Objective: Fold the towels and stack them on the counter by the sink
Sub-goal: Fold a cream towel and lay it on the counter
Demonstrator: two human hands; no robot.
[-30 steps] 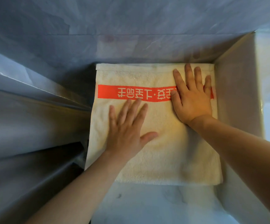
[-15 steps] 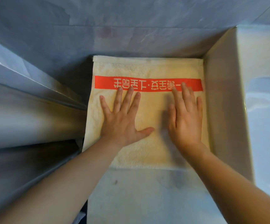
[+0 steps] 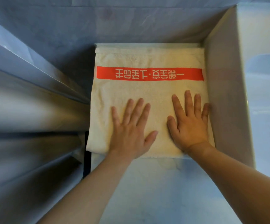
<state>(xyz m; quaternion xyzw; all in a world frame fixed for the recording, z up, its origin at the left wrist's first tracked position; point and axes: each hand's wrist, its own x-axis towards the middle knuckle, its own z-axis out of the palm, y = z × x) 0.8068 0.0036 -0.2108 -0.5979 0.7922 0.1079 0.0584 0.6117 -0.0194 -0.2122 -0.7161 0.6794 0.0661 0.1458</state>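
The folded towel [image 3: 148,97] lies flat at the counter's [image 3: 155,191] far edge, hard against the right wall [image 3: 219,94]. Left hand [image 3: 131,131] and right hand [image 3: 190,126] press it, fingers spread flat, gripping nothing. Advice: smooth outward with even pressure — soft cream terry, square, woven red band [image 3: 149,73].

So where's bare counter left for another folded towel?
Bare counter lies in front of the towel, between the forearms. The towel's right edge sits against the wall; its far edge meets the back wall. Left hand and right hand cover its near half.
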